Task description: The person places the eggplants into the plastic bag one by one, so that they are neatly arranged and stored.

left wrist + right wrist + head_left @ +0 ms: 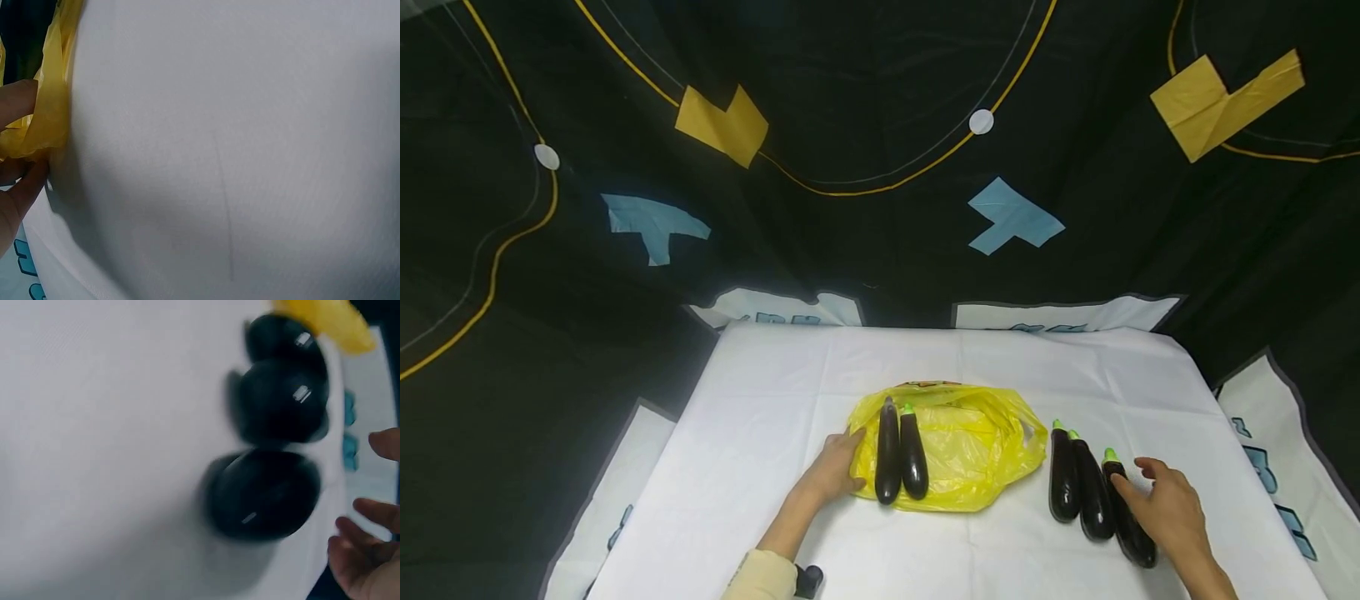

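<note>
Left hand (835,467) pinches the 9 o'clock edge of the yellow plastic bag (970,454); the left wrist view shows thumb and fingers (19,103) curled on the bunched yellow film (53,106). Bag lies flat at table centre on the white cloth (760,400). Two dark eggplants (901,457) lie side by side on the bag's left part, green stems toward 12, touching each other, just beside the left hand.

Right hand (1172,508) at 4 o'clock from the bag, fingers spread and relaxed, holding nothing, over the rightmost of three eggplants (1093,492). From the head view it seems to touch that one; contact cannot be confirmed. The three lie in a row on the cloth, touching, stems toward 12, just apart from the bag's right edge. Right wrist view blurred: three round eggplant ends (275,444), open fingers (369,550) beside the nearest.

Dark patterned backdrop (880,167) behind the table.
</note>
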A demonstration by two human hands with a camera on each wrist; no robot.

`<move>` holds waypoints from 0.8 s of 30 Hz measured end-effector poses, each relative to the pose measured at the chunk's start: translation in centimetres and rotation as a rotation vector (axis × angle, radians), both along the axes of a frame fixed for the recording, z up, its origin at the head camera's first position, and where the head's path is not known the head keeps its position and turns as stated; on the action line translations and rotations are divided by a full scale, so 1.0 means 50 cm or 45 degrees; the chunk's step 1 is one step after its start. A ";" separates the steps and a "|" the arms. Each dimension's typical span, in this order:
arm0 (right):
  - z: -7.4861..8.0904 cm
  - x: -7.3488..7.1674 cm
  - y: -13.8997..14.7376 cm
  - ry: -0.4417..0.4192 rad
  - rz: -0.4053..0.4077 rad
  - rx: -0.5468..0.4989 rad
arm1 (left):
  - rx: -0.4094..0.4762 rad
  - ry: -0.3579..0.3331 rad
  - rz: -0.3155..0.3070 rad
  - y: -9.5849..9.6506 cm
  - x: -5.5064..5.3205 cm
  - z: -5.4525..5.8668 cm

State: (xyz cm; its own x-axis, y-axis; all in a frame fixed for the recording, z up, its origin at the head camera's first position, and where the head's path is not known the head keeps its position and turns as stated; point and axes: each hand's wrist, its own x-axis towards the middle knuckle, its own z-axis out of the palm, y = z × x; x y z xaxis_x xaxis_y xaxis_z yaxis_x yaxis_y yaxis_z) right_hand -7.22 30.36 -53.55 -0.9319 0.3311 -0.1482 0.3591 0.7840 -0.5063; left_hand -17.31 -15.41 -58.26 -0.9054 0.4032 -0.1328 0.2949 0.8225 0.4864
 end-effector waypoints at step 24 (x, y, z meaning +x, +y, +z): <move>-0.054 0.013 0.041 -0.320 0.000 -0.113 | 0.010 -0.006 -0.014 -0.003 -0.001 -0.006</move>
